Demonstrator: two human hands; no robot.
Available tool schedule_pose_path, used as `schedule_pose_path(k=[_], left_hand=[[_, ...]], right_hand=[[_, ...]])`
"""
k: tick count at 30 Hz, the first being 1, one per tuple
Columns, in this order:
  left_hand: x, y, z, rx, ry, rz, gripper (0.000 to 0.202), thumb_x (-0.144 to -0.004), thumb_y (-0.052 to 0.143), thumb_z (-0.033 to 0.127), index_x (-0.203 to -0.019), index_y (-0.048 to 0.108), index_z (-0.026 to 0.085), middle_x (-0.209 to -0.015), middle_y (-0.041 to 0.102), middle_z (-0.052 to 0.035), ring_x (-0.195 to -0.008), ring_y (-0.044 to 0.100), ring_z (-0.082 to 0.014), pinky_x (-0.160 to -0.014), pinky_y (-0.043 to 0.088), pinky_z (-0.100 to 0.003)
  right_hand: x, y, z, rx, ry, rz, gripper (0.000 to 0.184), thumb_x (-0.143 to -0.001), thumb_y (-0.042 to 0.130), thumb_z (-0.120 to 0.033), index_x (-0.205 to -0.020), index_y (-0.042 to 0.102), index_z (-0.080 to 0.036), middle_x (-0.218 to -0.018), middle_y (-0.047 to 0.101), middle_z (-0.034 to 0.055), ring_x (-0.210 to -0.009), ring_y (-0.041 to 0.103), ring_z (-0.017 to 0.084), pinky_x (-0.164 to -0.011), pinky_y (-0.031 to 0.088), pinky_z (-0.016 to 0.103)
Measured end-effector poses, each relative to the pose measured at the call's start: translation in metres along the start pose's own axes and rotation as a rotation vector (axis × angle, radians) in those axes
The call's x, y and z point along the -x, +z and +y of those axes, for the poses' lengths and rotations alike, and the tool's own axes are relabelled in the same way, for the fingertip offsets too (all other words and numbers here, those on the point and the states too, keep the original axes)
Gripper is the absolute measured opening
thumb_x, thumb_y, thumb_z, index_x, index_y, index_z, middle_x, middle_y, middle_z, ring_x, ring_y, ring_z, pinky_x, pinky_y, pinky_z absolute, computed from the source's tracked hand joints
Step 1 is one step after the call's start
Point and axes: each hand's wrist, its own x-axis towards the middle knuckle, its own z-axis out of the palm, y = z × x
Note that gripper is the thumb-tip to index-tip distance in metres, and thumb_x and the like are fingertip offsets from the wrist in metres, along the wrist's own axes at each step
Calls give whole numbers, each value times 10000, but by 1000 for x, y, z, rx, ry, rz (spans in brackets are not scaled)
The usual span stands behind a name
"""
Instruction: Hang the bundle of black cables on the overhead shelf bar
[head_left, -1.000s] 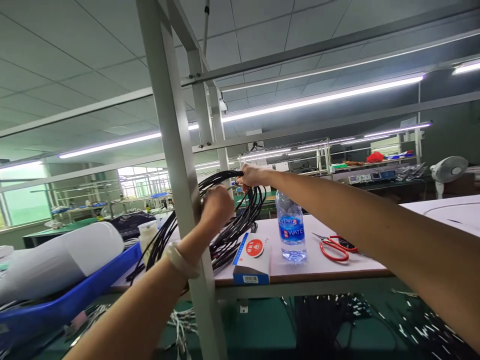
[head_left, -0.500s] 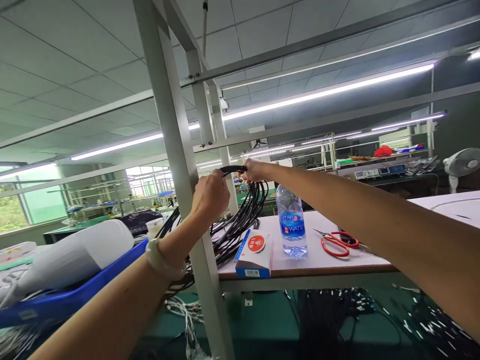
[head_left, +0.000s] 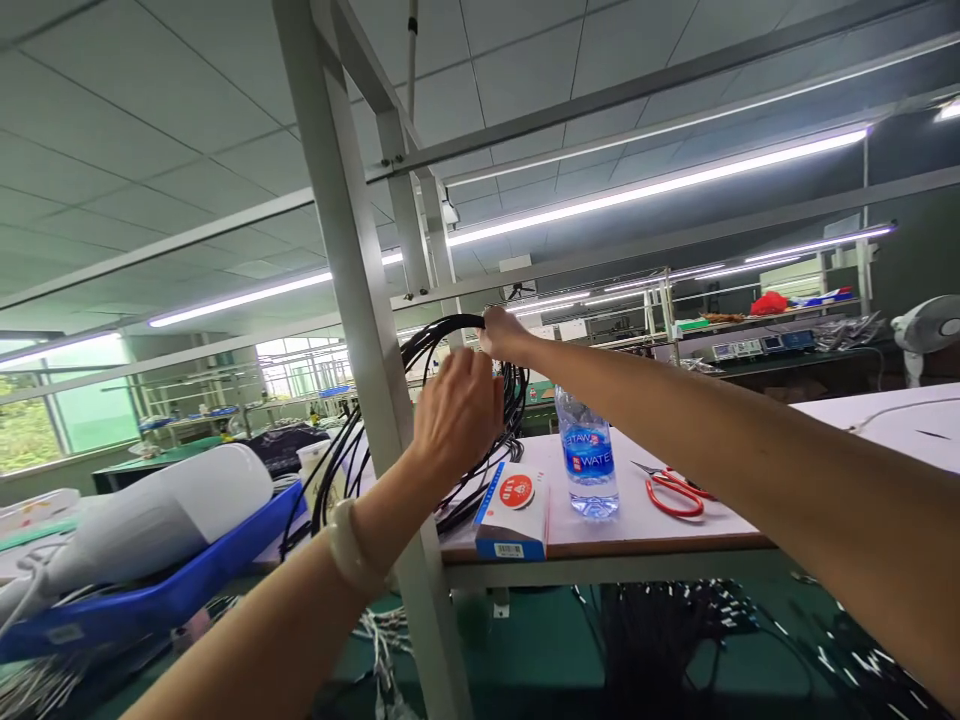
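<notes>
My right hand (head_left: 504,335) is closed on a thick bundle of black cables (head_left: 450,326), held up beside the metal post. From this grip the cables arch left behind the post and hang down on both sides. Below and in front of the arch is my left hand (head_left: 459,405), its back toward me and its fingers curled. What those fingers hold, if anything, is hidden. A pale bracelet is on the left wrist. The lower cables rest on the white tabletop, behind a blue and white box (head_left: 513,510).
The upright metal post (head_left: 367,300) stands close to my left forearm. On the table are a water bottle (head_left: 589,460) and red-handled scissors (head_left: 675,492). A blue tray (head_left: 150,600) with white parts is at the left. More black cables (head_left: 652,640) lie on the green lower surface.
My left hand has come off the top of the cable bundle and moved right and down. The bundle now arches freely to the left from my right hand, which has barely moved.
</notes>
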Motion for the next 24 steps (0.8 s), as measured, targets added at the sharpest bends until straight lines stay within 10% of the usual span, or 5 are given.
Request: schedule_pose_path(k=[3, 8, 14, 17, 24], left_hand=[[-4, 26, 0, 146, -151, -229, 571, -792, 495, 538, -1026, 586, 25, -909, 667, -236, -871, 610, -375, -664, 458, -427], [-16, 74, -1, 326, -425, -308, 1162, -646, 637, 613, -1400, 44, -43, -1356, 410, -312, -1226, 403, -425, -947, 387, -514], [-26, 93, 4, 369, -446, -172, 323, -858, 493, 327, -1122, 544, 149, -989, 661, -102, -953, 612, -250, -832, 477, -457], [-33, 92, -3, 383, -374, -66, 239, -876, 471, 275, -1058, 569, 154, -855, 654, -57, -855, 626, -226, -789, 483, -435], [-70, 82, -26, 612, -328, 177, 73, -817, 541, 166, -877, 580, 150, -674, 546, 26, -667, 564, -161, -686, 467, -349]], right_hand=[[-1, -4, -10, 17, 13, 41, 217, -880, 569, -276, -1049, 586, -141, -1065, 613, 69, -910, 613, 187, -758, 528, 361], [1, -12, -28, -8, 101, 52, 202, -878, 568, -269, -1030, 587, -135, -1029, 617, 52, -867, 616, 179, -723, 533, 350], [5, -25, -36, -92, 93, 62, 206, -906, 516, -304, -999, 578, -132, -946, 613, 37, -747, 605, 139, -620, 521, 289], [19, -39, -30, -101, -64, 56, 223, -856, 580, -284, -973, 593, -94, -881, 605, 48, -774, 591, 152, -664, 507, 284], [99, -49, 37, -99, -298, 431, 961, -661, 749, -263, -1409, 158, -135, -1387, 311, 148, -1293, 241, 327, -1066, 265, 454]])
